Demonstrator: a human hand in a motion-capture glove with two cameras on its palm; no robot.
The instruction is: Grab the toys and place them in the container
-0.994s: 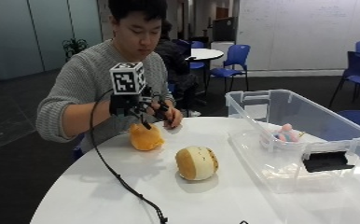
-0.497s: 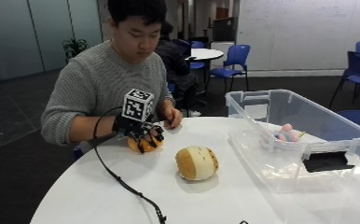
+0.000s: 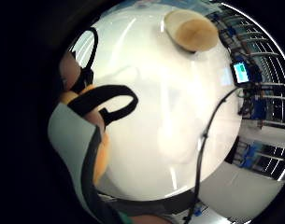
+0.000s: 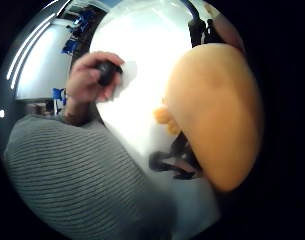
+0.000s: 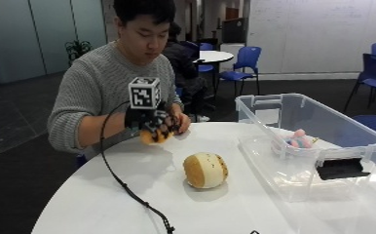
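Note:
In the outside view my gloved right hand (image 5: 148,119) grips a small orange plush toy (image 5: 153,138), holding it just above the white table's far left side. That orange toy (image 4: 217,115) fills much of the thumb side palm view. A round tan plush toy (image 5: 205,169) lies on the table's middle, also seen in the little finger side view as the tan toy (image 3: 191,30). The clear plastic container (image 5: 264,113) stands to the right with a pink toy (image 5: 296,139) inside.
The person's bare left hand (image 5: 182,124) rests on the table next to the gloved hand, curled round a small black object (image 4: 105,71). The round white table (image 5: 136,195) has bare surface in front. Blue chairs (image 5: 243,61) stand behind.
The gloved hand came down onto the orange toy, closed round it, and now holds it slightly higher than where it lay. The tan toy and container have not moved.

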